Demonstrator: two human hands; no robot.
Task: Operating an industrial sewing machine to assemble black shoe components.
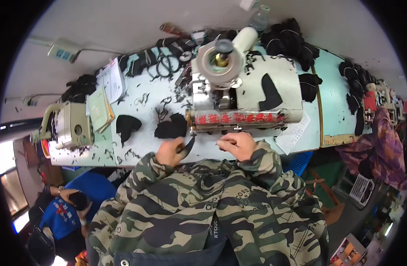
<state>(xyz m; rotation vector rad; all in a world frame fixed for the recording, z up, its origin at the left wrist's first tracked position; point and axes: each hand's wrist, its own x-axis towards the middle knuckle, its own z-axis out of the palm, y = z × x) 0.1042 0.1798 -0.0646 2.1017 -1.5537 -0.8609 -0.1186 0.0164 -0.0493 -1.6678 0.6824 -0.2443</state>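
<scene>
One black cloth piece (pixel 189 147) is grasped by the left hand (pixel 169 152), just before the sewing machine (pixel 248 117); whether the right hand's (pixel 239 145) curled fingers are closed on anything cannot be told. Apparently it is being positioned; careful alignment seems called for.

A grey-white wall (pixel 150 20) runs along the far side, carrying a boxy power outlet (pixel 64 51) at the left. Before it stretches a long pale blue-green worktable (pixel 208 151), its near edge chipped brown at the right. Bright daylight fills a window (pixel 6 157) far left; dark grey floor (pixel 343 226) shows near right.
</scene>
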